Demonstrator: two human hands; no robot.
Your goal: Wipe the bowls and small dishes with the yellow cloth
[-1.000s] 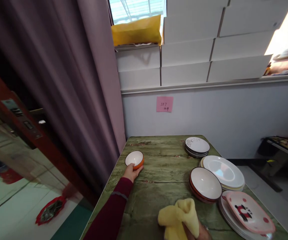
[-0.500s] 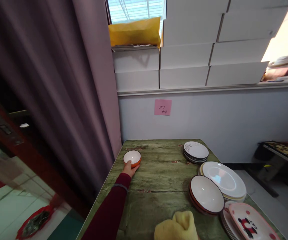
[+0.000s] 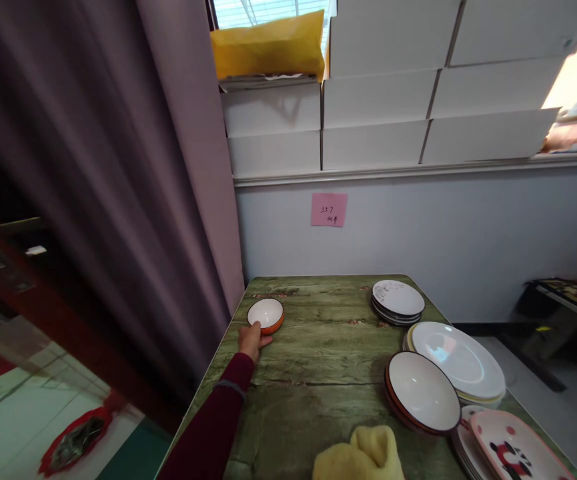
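Observation:
A small bowl [image 3: 265,315], white inside and orange outside with a dark rim, stands upright at the far left of the table. My left hand [image 3: 251,340] is at its near side, thumb tip at the rim and fingers apart, not wrapped around the bowl. Whether the thumb still touches it, I cannot tell. At the bottom edge lies a bunched yellow cloth [image 3: 361,459]. My right hand does not show; the cloth or the frame's edge may hide it.
The wooden-patterned table [image 3: 313,353] carries stacked large bowls [image 3: 424,392], white plates [image 3: 461,360], patterned small plates [image 3: 398,297] and a pink cartoon dish [image 3: 513,443] along its right side. A purple curtain [image 3: 188,167] hangs at the left, and a wall [image 3: 393,227] stands behind.
My left hand has drawn slightly left and toward me, its fingers loosening from the small bowl, which stays in place. The view has shifted a little.

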